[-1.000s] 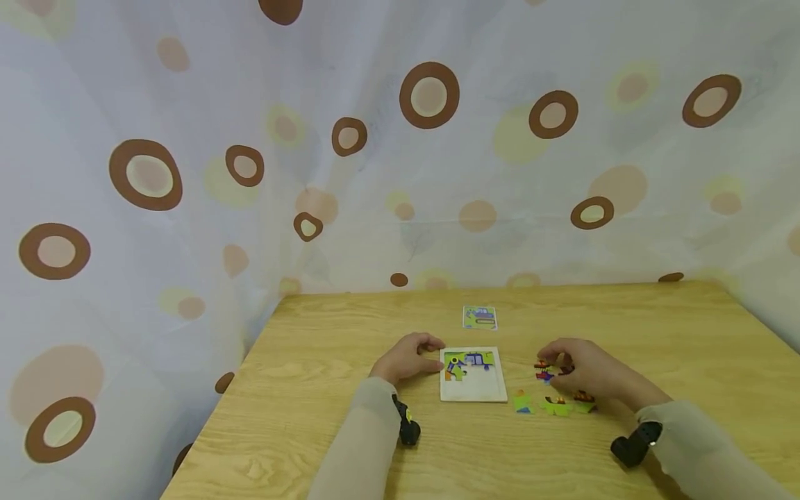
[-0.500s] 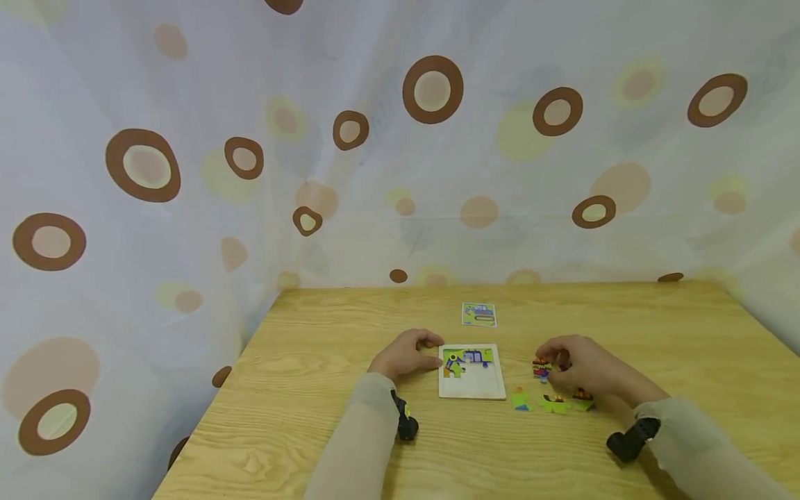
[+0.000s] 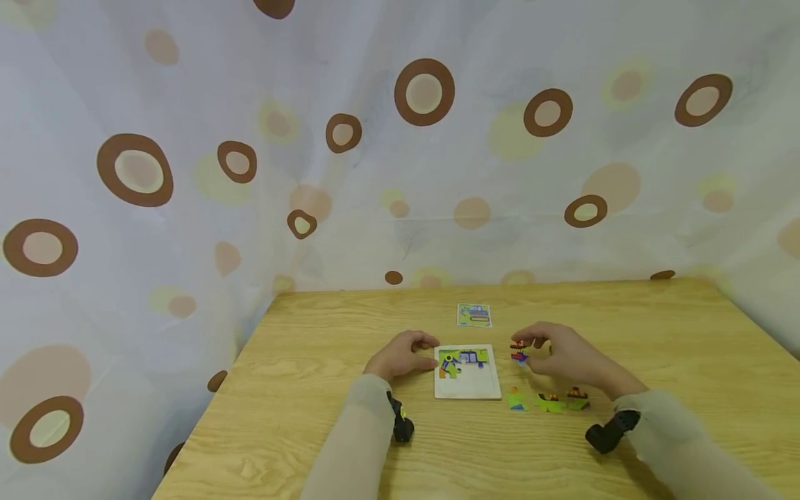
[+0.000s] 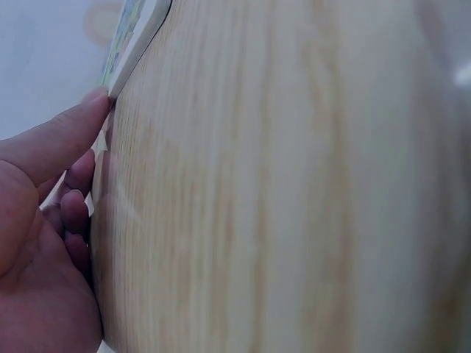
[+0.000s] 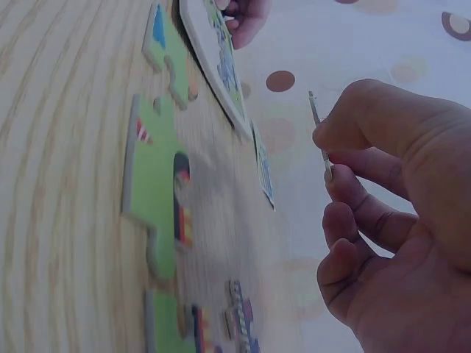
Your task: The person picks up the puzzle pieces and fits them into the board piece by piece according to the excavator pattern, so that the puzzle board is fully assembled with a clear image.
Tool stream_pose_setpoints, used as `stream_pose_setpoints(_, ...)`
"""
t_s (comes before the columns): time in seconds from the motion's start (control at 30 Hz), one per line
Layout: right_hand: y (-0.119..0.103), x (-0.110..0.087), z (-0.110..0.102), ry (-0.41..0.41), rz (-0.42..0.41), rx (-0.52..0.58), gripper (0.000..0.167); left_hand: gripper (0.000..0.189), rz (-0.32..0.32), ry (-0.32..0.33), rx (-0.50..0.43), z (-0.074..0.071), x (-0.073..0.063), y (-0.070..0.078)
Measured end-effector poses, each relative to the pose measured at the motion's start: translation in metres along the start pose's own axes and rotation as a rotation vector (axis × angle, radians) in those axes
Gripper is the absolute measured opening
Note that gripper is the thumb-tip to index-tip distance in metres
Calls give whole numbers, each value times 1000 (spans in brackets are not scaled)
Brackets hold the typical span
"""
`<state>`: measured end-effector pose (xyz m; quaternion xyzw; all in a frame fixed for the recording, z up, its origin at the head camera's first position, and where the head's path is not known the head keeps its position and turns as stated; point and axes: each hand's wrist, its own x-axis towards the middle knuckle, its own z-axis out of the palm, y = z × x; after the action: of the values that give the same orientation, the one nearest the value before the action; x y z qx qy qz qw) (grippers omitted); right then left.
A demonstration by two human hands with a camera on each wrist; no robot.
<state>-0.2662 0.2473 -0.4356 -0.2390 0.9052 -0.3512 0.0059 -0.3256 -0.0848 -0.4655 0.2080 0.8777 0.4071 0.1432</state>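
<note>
A thin jigsaw piece (image 3: 518, 351) with red, orange and blue print is pinched between the thumb and fingers of my right hand (image 3: 565, 357), over the table right of the puzzle tray. In the right wrist view the piece (image 5: 320, 132) shows edge-on. My left hand (image 3: 403, 355) rests at the left side of the white puzzle tray (image 3: 469, 392), thumb and fingertips touching its edge. In the left wrist view the thumb (image 4: 70, 136) meets the tray's edge. Joined pieces picturing a blue vehicle on green (image 3: 461, 357) fill the tray's upper part.
Loose green pieces lie right of the tray: one with a blue corner (image 3: 517, 400), another with a dark curve (image 3: 550, 403) and a third with orange and black (image 3: 578, 398). A picture card (image 3: 474, 315) lies behind the tray. A patterned curtain hangs behind the wooden table (image 3: 325, 319).
My right hand has moved left and slightly away from me with the pinched piece, off the spot beside the loose pieces. The left hand has stayed at the tray's edge.
</note>
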Motion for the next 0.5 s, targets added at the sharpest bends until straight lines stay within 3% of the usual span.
stream_pose_setpoints(0.5,-16,19,27,-32,-52,116,33,35,7,-5,-16,0,-1,3)
